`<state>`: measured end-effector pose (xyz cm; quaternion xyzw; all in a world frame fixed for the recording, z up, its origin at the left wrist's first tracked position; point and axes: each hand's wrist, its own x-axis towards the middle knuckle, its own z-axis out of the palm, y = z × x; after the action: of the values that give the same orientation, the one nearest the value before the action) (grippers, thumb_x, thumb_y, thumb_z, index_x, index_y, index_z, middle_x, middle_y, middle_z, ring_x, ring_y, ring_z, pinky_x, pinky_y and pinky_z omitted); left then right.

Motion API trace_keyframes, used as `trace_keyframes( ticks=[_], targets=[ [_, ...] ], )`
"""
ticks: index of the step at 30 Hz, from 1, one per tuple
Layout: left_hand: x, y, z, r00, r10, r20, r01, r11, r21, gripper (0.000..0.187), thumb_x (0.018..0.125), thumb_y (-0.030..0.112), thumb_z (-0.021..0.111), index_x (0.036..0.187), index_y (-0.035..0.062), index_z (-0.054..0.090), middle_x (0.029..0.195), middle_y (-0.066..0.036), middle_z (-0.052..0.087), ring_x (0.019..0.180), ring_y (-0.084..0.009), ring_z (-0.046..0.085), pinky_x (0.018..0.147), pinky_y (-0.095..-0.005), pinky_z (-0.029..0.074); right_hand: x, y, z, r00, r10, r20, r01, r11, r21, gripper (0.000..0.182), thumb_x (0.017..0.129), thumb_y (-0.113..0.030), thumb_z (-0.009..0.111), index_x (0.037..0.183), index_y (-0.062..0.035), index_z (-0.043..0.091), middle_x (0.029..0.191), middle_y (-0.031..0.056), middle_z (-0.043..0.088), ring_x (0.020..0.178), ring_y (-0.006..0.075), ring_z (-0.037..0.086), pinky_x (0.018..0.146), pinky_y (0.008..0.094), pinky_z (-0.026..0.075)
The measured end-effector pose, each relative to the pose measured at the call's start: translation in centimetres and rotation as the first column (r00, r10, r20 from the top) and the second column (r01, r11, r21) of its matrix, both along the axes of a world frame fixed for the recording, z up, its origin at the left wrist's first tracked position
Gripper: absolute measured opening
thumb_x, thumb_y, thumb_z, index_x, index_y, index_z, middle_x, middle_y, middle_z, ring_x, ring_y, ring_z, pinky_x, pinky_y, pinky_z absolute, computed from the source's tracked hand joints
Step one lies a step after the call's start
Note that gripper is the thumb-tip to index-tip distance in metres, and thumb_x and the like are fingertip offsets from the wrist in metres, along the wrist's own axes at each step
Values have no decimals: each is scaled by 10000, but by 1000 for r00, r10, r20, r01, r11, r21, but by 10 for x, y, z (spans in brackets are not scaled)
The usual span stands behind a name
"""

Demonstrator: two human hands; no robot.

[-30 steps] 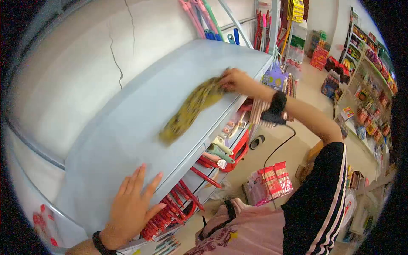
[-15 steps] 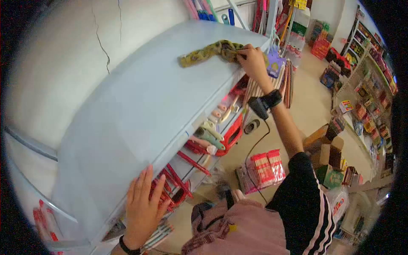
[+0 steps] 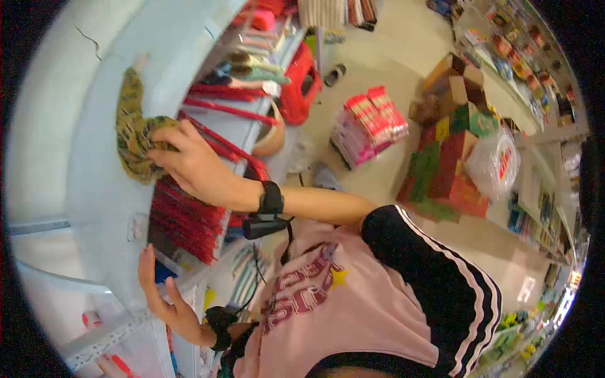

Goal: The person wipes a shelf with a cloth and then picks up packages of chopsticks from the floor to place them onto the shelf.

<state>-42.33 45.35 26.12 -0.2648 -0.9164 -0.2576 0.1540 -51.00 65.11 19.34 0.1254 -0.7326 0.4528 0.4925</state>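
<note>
The patterned yellow-green cloth [image 3: 133, 129] now lies bunched at the left of the frame, on the pale blue top of the shelf unit [image 3: 94, 183], near its front edge. Half a second ago it was stretched out near the far end of that top, at the upper middle of the picture; it has come back along the surface toward the person, and the view has swung sharply downward with it.

The right hand [image 3: 189, 160] is closed on the cloth's lower end, fingers curled over the bunched fabric, with a black band on its wrist [image 3: 271, 198] and a small black device hanging just below. Before, this arm reached far out and nearly straight; now it is bent close across the chest.

The left hand [image 3: 161, 293], at the lower left, has fingers spread and presses on the front edge of the shelf top, holding nothing; it sits much as it did earlier.

Just under the shelf top hang rows of red packets [image 3: 186, 220], and further up the frame red-handled tools [image 3: 227, 110]. On the floor at upper middle stand pink and red bundles [image 3: 368, 126]; coloured cardboard boxes [image 3: 450, 151] are to their right.
</note>
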Motion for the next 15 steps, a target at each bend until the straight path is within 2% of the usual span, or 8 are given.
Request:
trace_keyframes(
  ticks=[2,3,4,6,8,9,11,15],
  targets=[
    [20,-26,-8,1000,1,30,0,1000,-27,352,899,184,395,1142,-43,512,1174,-160,529,1132,-315,455,975,-391,303,20,-15,-11,996,90,16,-83,962,-260,229,694,3,603,923,-3,603,994,134,493,919,304,459,797,349,395],
    [28,-39,-12,999,-4,43,5,999,-32,349,899,185,396,1135,-41,518,1175,-158,529,1133,-314,455,975,-392,304,32,-22,-19,995,69,77,-43,953,-301,189,718,-13,604,906,-1,619,968,127,508,901,289,470,790,348,390],
    [35,-51,-16,998,-9,56,11,999,-37,345,899,186,398,1128,-40,524,1175,-157,530,1134,-313,455,974,-392,304,44,-27,-26,995,57,83,-29,951,-307,189,718,-13,604,906,-1,619,968,127,508,901,289,470,790,348,390],
    [43,-62,-24,996,-18,83,21,999,-35,342,901,187,395,1117,-42,530,1165,-157,537,1130,-312,460,972,-395,304,68,-31,-43,971,112,209,-41,947,-318,185,719,-26,610,901,-4,635,949,121,517,895,285,477,797,349,386],
    [49,-62,-28,994,10,109,-15,999,45,334,899,182,394,1118,-29,533,1151,-153,547,1118,-310,468,967,-401,308,91,-39,-62,967,66,245,13,952,-307,191,724,-32,614,912,0,638,943,126,524,874,280,501,787,336,395],
    [50,-61,-29,993,6,118,-10,999,38,334,899,182,394,1118,-29,533,1151,-153,547,1118,-310,468,967,-401,308,102,-44,-72,947,143,286,-26,925,-379,191,729,-33,614,915,4,636,950,124,529,865,267,515,777,328,403],
    [47,-52,-30,990,-86,116,85,996,9,319,893,169,400,1113,-13,542,1139,-150,554,1104,-308,476,958,-399,318,116,-56,-95,899,281,335,-59,837,-544,184,745,-46,619,918,13,633,939,112,552,823,216,553,723,304,434],
    [46,-38,-32,975,-204,88,208,978,-30,286,877,136,427,1095,2,553,1119,-142,562,1092,-300,486,942,-384,333,137,-65,-150,867,255,429,-17,874,-485,174,751,-66,627,905,16,638,879,90,569,800,182,557,694,289,447]
  ],
)
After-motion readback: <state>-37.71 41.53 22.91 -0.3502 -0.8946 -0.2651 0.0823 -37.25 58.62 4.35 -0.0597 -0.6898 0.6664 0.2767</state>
